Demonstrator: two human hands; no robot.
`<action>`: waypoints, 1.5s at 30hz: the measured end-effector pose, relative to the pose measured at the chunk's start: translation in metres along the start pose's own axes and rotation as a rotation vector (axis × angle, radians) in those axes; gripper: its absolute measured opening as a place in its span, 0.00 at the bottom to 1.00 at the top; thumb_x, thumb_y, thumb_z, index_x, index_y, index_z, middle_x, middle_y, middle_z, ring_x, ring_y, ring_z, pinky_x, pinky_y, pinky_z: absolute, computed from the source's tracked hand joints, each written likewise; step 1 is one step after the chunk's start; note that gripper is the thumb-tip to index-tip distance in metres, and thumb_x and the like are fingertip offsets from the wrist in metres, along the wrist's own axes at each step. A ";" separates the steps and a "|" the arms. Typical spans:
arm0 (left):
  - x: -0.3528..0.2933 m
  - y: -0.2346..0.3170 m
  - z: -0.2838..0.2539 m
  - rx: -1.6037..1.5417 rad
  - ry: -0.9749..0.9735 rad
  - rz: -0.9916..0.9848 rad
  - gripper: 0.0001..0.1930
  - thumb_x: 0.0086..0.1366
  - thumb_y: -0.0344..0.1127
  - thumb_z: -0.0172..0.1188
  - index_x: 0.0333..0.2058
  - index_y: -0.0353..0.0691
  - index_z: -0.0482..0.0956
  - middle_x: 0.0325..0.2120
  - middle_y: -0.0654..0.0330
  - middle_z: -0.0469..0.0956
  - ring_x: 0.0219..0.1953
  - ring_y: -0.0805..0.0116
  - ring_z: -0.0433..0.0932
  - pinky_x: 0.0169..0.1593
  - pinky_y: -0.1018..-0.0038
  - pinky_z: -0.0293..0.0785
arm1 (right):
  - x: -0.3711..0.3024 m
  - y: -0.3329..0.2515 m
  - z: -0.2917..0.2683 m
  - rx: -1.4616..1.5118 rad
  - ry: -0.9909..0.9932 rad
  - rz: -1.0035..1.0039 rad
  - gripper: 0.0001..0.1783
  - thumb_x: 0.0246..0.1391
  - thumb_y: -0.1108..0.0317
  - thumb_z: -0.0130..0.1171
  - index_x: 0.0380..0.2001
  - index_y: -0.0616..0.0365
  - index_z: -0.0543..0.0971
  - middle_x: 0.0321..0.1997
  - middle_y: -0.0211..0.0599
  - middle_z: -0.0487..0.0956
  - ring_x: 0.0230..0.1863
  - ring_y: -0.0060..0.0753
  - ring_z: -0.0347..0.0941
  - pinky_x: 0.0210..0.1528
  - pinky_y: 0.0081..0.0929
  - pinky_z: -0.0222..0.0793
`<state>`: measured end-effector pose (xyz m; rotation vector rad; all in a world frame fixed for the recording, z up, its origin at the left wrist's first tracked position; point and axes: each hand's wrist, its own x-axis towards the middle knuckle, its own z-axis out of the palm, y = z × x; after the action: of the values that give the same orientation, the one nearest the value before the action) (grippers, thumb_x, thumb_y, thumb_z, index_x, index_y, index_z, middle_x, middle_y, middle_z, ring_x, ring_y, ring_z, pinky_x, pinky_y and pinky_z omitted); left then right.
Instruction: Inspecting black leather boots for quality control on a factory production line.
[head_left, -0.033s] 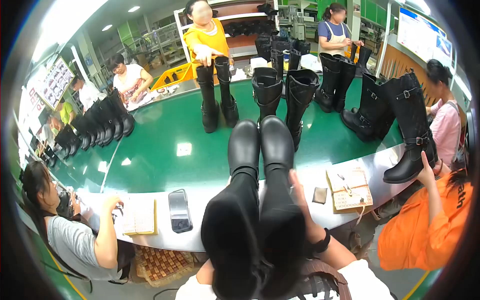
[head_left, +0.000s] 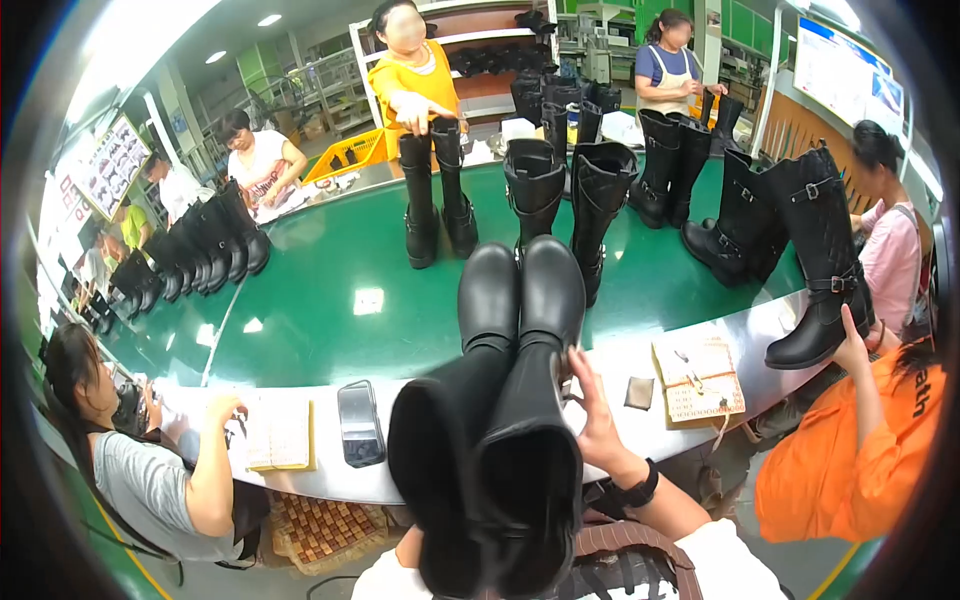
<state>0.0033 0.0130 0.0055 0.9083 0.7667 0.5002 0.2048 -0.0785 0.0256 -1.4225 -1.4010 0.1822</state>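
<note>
R hand (head_left: 600, 430): fingers apart, not clamped; contact w/ blk boots (head_left: 508, 400) unclear. Pair's just L of it, long axis fore-aft, toes fwd, open tops back (R boot (head_left: 535, 390) nearest). L hand hidden, grip can't tell.

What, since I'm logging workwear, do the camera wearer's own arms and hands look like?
The right hand is bare, without a glove. A black band circles the wrist; whether it is a watch I cannot tell. The right forearm is uncovered below a white sleeve. The left hand is hidden.
</note>
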 end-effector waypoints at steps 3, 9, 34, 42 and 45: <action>-0.023 0.005 0.015 0.323 0.013 0.424 0.32 0.60 0.35 0.61 0.62 0.36 0.62 0.58 0.55 0.66 0.59 0.64 0.66 0.62 0.69 0.61 | 0.014 0.003 -0.004 0.640 0.037 0.338 0.47 0.51 0.72 0.60 0.71 0.49 0.48 0.70 0.41 0.56 0.67 0.38 0.58 0.61 0.36 0.64; -0.021 0.044 0.048 0.854 0.188 1.088 0.38 0.58 0.31 0.60 0.66 0.38 0.54 0.63 0.53 0.59 0.63 0.58 0.61 0.65 0.64 0.57 | 0.029 0.030 0.001 1.357 0.118 0.586 0.29 0.66 0.54 0.48 0.63 0.59 0.63 0.59 0.38 0.71 0.60 0.32 0.67 0.61 0.28 0.62; 0.021 0.025 0.015 -0.641 -0.357 0.158 0.35 0.69 0.60 0.40 0.65 0.41 0.56 0.63 0.51 0.62 0.64 0.54 0.63 0.68 0.53 0.57 | -0.009 -0.001 -0.031 1.610 0.008 0.650 0.32 0.64 0.47 0.47 0.64 0.54 0.61 0.65 0.43 0.66 0.66 0.44 0.63 0.68 0.44 0.58; 0.016 0.024 0.012 -0.674 -0.229 0.180 0.32 0.70 0.56 0.44 0.66 0.44 0.55 0.64 0.57 0.62 0.65 0.59 0.62 0.67 0.56 0.58 | -0.009 -0.008 -0.027 1.446 0.194 0.763 0.30 0.61 0.51 0.56 0.61 0.53 0.65 0.62 0.38 0.70 0.61 0.39 0.67 0.62 0.42 0.65; 0.013 0.025 0.011 -0.659 -0.240 0.187 0.33 0.70 0.57 0.44 0.66 0.44 0.54 0.64 0.57 0.62 0.65 0.59 0.62 0.67 0.57 0.58 | -0.008 -0.008 -0.027 1.402 0.226 0.787 0.30 0.60 0.51 0.56 0.61 0.53 0.66 0.61 0.38 0.70 0.60 0.39 0.68 0.61 0.41 0.65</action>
<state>0.0189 0.0294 0.0257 0.4098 0.2616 0.7369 0.2172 -0.1018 0.0384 -0.6252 -0.2000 1.1911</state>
